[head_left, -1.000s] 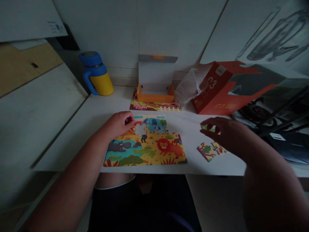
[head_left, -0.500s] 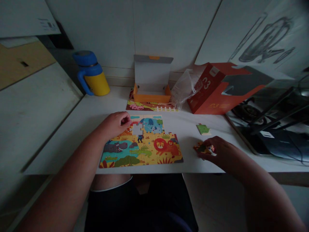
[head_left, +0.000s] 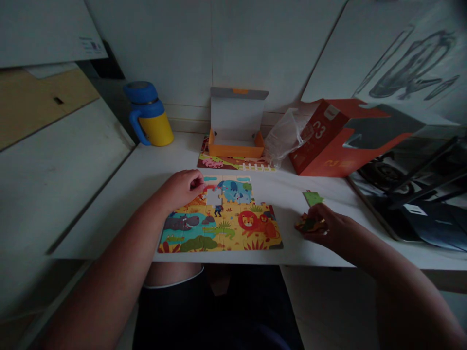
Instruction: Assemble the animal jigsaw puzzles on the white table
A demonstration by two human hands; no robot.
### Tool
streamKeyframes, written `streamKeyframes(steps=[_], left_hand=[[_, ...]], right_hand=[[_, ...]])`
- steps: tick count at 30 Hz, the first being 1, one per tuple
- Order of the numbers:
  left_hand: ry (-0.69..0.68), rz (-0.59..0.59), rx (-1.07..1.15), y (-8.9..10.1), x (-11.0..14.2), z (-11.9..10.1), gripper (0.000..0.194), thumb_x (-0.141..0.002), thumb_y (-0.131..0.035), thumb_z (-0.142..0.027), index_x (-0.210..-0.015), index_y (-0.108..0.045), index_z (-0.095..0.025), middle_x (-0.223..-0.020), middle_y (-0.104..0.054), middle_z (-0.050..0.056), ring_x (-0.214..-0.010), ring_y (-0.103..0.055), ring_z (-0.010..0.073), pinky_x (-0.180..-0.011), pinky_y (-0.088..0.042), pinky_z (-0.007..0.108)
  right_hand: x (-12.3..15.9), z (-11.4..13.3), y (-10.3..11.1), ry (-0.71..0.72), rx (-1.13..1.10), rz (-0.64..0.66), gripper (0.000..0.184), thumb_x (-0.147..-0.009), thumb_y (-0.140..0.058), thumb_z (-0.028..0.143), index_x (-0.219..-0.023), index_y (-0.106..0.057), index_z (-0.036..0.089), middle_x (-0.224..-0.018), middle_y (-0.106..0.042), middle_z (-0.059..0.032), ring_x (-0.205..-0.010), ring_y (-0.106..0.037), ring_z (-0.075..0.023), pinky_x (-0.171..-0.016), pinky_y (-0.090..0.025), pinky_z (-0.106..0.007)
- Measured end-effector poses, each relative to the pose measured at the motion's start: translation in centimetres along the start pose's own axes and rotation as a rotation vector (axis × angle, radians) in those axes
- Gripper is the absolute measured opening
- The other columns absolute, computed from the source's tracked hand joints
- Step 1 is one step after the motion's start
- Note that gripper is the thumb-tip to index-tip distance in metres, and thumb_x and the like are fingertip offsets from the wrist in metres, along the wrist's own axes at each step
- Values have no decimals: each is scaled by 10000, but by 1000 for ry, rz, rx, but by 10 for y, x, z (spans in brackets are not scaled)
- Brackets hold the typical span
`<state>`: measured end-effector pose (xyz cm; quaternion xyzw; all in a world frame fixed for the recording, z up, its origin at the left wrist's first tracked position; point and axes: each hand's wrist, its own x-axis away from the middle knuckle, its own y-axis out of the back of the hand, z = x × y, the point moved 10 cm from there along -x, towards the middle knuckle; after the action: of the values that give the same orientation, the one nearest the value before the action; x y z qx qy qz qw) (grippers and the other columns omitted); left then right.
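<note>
A partly joined animal jigsaw puzzle [head_left: 226, 228] lies near the table's front edge, with a gap beside the elephant picture and another at its upper right. My left hand [head_left: 188, 187] rests at the puzzle's upper left corner, fingers curled closed; whether anything is between the fingertips is hidden. Off the puzzle's right side, my right hand [head_left: 323, 223] pinches a puzzle piece [head_left: 306, 223] with yellow and dark green on it, tilted. Just behind that hand lies a green puzzle piece [head_left: 312, 198], partly covered by it.
At the back stands an open orange box [head_left: 236, 149] on a printed picture sheet [head_left: 219, 163]. Beside it are a clear plastic bag [head_left: 286, 136] and a red carton [head_left: 323, 146]. A blue and yellow jug [head_left: 157, 129] stands back left. Black equipment [head_left: 408, 209] occupies the right end.
The view has shifted slightly, moving the scene rightward. My right hand has tilted the pinched piece and now covers part of the green piece. My left hand stays at the puzzle's corner.
</note>
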<state>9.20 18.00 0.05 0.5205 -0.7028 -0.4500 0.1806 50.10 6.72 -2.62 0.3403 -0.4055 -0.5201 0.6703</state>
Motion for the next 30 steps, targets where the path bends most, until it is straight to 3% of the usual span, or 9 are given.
streamKeyframes(steps=[3,6,8,13,18,21,25,30], left_hand=[[-5,2,10,-1,0,0,88,-956,-675,-255,-884,-658,-207,-825,-693,7,-704,-606,154,-681,-441,306],[5,20,17,-3,-1,1,85,-952,-678,-253,-884,-657,-205,-816,-693,5,-702,-609,154,-685,-447,303],[14,30,16,-4,-1,2,79,-948,-680,-252,-890,-661,-203,-822,-699,10,-710,-617,157,-692,-453,303],[18,19,0,-3,-1,5,56,-938,-688,-250,-909,-666,-207,-842,-704,11,-720,-618,160,-695,-452,302],[6,16,-15,-3,0,6,103,-961,-678,-298,-911,-649,-213,-831,-683,3,-712,-602,158,-671,-433,300],[9,19,-16,-3,0,8,100,-959,-682,-297,-915,-654,-211,-839,-686,5,-725,-613,159,-678,-439,302],[25,22,-3,-4,0,9,73,-944,-689,-269,-913,-655,-212,-817,-686,-5,-696,-604,151,-661,-440,296],[12,8,-12,-1,-1,2,58,-938,-687,-256,-908,-668,-211,-811,-692,-5,-702,-607,151,-680,-447,298]], right_hand=[[-1,16,9,33,-92,-92,496,-883,-694,462,-1309,-566,242,-1110,-802,-139,-908,-776,-294,-806,-593,-434],[-10,34,18,82,-194,-102,646,-902,-696,486,-1461,-486,238,-1067,-815,-124,-873,-772,-283,-769,-595,-417],[-21,44,22,98,-261,-82,615,-922,-708,540,-1424,-507,246,-1016,-822,-103,-836,-767,-265,-741,-594,-397],[-63,59,32,124,-283,-136,419,-906,-746,584,-1125,-684,233,-967,-815,-86,-780,-746,-234,-698,-563,-369],[-106,74,8,200,-505,-106,420,-867,-784,601,-1053,-720,230,-914,-789,-65,-735,-701,-214,-646,-540,-347],[-119,72,-8,199,-524,-129,400,-879,-779,593,-1082,-739,251,-926,-787,-57,-751,-693,-218,-639,-540,-345],[-117,65,-20,180,-426,-151,399,-905,-760,598,-1132,-761,270,-946,-791,-54,-768,-687,-222,-650,-531,-350],[-104,70,-14,165,-365,-151,390,-915,-750,590,-1120,-779,259,-880,-785,-44,-726,-666,-207,-625,-498,-325]])
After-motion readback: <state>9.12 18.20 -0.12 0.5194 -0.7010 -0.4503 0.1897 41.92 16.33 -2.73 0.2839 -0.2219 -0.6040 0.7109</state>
